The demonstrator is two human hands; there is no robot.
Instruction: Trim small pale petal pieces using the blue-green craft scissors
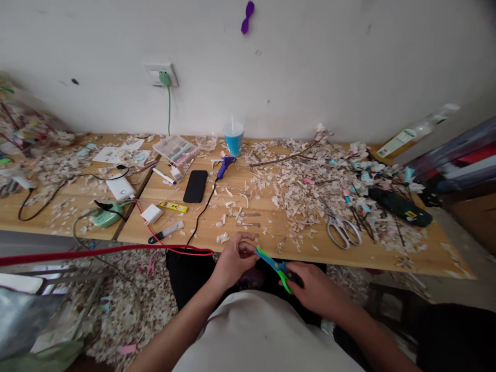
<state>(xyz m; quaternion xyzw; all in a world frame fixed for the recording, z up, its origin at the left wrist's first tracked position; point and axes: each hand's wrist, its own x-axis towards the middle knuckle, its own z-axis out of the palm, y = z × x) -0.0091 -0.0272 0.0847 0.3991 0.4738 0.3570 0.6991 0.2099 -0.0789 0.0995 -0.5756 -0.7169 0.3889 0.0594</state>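
Observation:
My right hand (310, 287) grips a pair of scissors (276, 264) with blue and green handles, held above my lap at the table's front edge. The blades point left toward my left hand (237, 258). My left fingers are curled in a pinch beside the blade tips. Whatever is between them, if anything, is too small to make out. On the tabletop past my hands lie thin pale strips (248, 224) and scattered scraps. Larger white-handled scissors (343, 230) rest on the table to the right.
Pale shavings and petal-like pieces (298, 199) cover much of the table and floor. Toward the back stand a blue cup (233, 138) and a purple glue gun (226, 166). A phone (195, 186) lies left of centre. A red cable (116, 250) crosses the front left.

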